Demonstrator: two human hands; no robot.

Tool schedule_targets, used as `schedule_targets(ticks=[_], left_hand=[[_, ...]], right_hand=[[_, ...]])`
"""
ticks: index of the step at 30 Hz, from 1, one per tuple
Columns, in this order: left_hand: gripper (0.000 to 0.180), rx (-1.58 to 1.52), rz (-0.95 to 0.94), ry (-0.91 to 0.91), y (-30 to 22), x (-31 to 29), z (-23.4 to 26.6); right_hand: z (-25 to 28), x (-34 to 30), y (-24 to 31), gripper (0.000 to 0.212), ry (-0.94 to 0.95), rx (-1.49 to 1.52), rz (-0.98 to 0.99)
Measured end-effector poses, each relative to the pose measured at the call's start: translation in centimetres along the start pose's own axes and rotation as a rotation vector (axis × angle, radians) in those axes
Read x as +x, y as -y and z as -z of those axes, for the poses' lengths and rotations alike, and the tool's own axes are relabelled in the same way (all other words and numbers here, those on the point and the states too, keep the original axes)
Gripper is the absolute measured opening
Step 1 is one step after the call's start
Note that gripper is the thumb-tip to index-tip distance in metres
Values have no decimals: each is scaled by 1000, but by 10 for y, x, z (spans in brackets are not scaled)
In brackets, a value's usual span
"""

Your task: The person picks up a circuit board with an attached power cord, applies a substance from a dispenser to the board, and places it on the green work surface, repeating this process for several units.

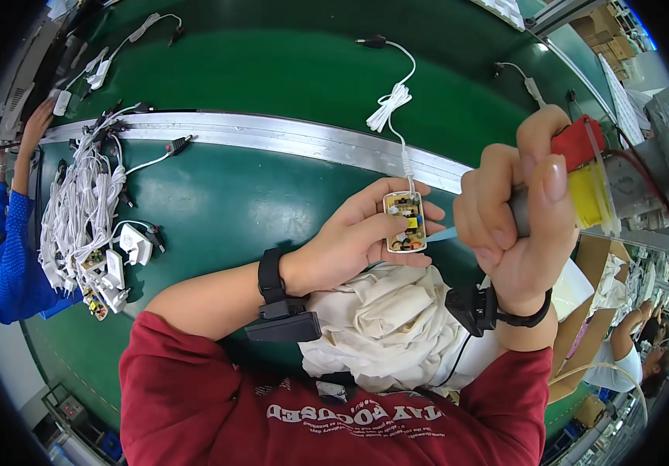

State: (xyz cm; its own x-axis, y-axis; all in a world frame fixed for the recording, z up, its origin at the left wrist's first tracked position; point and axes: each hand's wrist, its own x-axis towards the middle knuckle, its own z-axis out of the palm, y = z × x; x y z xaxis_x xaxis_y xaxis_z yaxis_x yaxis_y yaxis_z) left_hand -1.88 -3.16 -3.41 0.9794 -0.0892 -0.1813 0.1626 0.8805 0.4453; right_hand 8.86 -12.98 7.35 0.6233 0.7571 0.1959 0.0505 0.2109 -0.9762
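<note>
Left grip [342, 233]: closed on board [406, 208]
Right grip [513, 213]: wrapped around tool [649, 182], blue tip [443, 234] near board
Board: over tabletop [218, 202]; best held level, thumb [385, 227] clear of tip

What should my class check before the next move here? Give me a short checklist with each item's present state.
1. Case held: ok; the left hand grips the small white case.
2. Parts exposed: ok; the circuit board faces up, uncovered by any lid.
3. Board clear of fingers: not ok; the left thumb lies over part of it.
4. Tool held: ok; the right hand grips the tool with the red and yellow parts.
5. Tip touching the case: cannot tell; the pale blue tip is at its right side.
6. Cord free: ok; the white cord lies apart from the cord pile.
</note>
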Motion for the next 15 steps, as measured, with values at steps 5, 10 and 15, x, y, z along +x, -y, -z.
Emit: schedule_targets(ticks=[5,10,15], left_hand=[[38,-28,4,10,0,1,0],[38,-6,18,9,0,2,-2],[41,-166,50,88,2,2,-1]], right_hand=[[3,-1,0,29,12,36,-3],[3,-2,5,32,46,-4,-23],[8,-6,-5,33,154,-101,79]])
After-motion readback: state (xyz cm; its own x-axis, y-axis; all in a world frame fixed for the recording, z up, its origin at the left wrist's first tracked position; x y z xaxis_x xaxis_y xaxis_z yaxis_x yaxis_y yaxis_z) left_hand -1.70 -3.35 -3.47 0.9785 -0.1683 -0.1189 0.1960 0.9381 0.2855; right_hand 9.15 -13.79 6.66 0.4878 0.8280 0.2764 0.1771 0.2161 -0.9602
